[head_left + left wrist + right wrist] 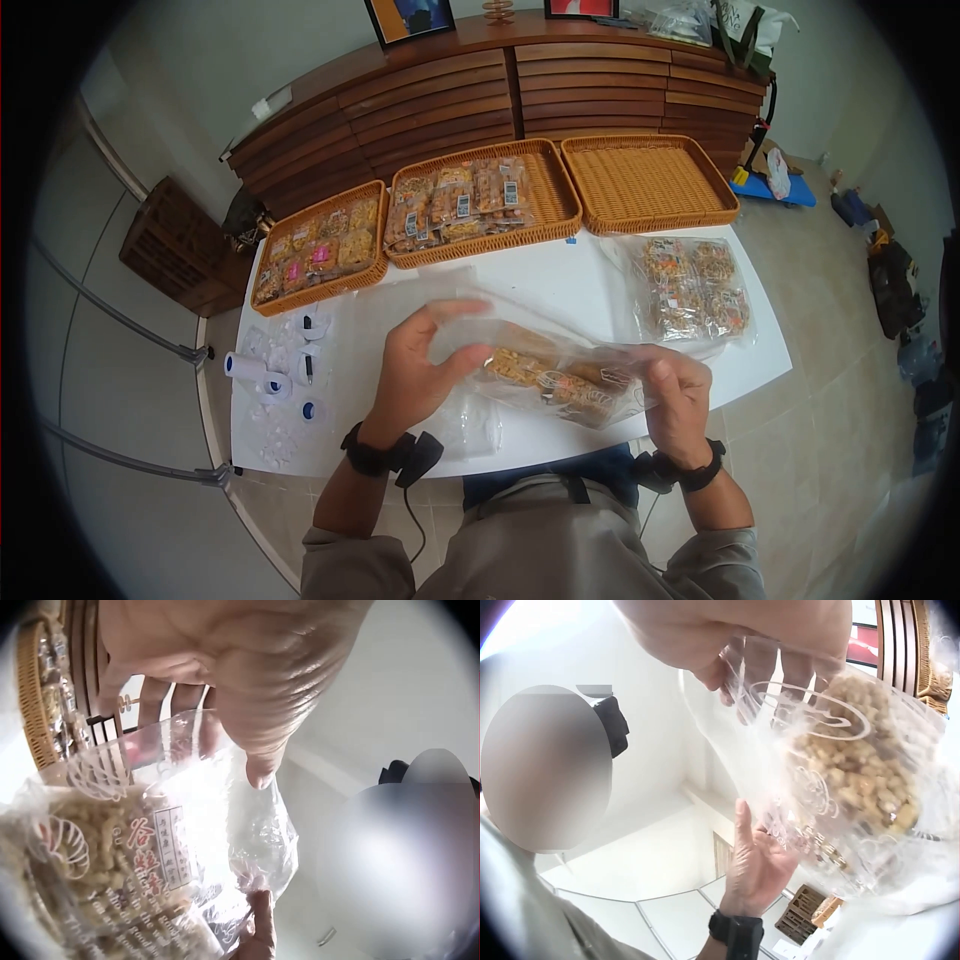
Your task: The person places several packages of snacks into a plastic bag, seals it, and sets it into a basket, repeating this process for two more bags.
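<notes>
A clear printed plastic bag (575, 385) of golden grain-snack pieces hangs between my hands above the white table (560, 285). Its right end is gripped by my right hand (682, 398), thumb pressed on top. On the other side, my left hand (412, 372) has its thumb and fingers spread wide around the loose left end. The left wrist view shows red and white lettering on the bag (142, 862), with that hand's fingers partly behind the film and the thumb at its edge. Tan snack pieces (870, 776) show through the plastic in the right wrist view.
Three wicker trays line the table's far side: the left (375, 265) and middle (565, 215) hold packaged snacks, the right (650, 185) none. A larger clear bag of snack packs (690, 290) lies at right. Label rolls (245, 367) and a black pen (309, 370) lie at left.
</notes>
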`<state>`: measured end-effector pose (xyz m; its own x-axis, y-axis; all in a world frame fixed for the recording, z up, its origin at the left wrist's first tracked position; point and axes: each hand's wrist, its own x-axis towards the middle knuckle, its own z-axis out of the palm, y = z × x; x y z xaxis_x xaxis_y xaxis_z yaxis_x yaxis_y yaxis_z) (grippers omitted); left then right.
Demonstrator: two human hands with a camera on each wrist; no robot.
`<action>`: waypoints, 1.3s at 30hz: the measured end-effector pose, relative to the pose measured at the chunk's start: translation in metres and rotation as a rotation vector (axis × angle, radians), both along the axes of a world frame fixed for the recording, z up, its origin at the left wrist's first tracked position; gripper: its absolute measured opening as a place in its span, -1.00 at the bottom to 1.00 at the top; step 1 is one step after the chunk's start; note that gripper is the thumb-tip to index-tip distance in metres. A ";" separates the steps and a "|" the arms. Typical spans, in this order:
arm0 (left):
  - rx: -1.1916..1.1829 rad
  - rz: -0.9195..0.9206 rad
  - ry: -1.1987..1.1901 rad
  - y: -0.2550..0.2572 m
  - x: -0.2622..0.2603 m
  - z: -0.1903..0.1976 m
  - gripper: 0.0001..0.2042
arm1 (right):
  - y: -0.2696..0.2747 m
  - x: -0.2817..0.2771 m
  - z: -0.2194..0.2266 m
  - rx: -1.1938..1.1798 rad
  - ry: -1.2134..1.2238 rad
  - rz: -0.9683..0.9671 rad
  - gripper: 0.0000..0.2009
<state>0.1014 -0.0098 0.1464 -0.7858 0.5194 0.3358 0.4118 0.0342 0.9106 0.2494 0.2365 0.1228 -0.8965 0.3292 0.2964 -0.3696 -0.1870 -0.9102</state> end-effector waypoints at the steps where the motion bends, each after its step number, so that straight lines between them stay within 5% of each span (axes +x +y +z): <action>1: 0.003 -0.011 -0.090 0.002 0.001 0.002 -0.62 | 0.003 0.000 0.002 -0.026 -0.017 -0.008 -0.69; 4: 0.101 0.012 -0.137 0.013 0.004 0.002 -0.81 | 0.004 -0.001 0.020 -0.100 -0.017 -0.096 -0.73; 10: 0.303 0.055 -0.187 0.027 0.006 -0.001 -0.80 | 0.037 0.003 0.048 0.134 -0.101 -0.278 -0.89; 14: 0.265 0.159 -0.144 0.036 0.011 0.004 -0.71 | 0.022 0.004 0.074 0.749 0.330 -0.828 -0.73; 16: 0.337 0.147 -0.132 0.038 0.011 0.001 -0.75 | 0.011 0.030 0.094 1.132 0.343 -0.440 -0.61; 18: 0.384 0.146 -0.128 0.039 0.013 -0.002 -0.76 | -0.012 0.024 0.109 1.252 0.459 -0.114 -0.50; 24: 0.440 0.225 -0.059 0.044 0.016 0.002 -0.72 | -0.026 -0.025 0.092 1.339 0.016 -0.107 -0.29; 29: 0.392 0.269 0.099 0.046 0.012 -0.007 -0.64 | -0.013 -0.035 0.082 1.351 -0.104 -0.003 -0.51; 39: 0.271 0.420 -0.054 0.031 0.011 0.015 -0.61 | -0.003 -0.026 0.079 1.383 -0.187 0.090 -0.70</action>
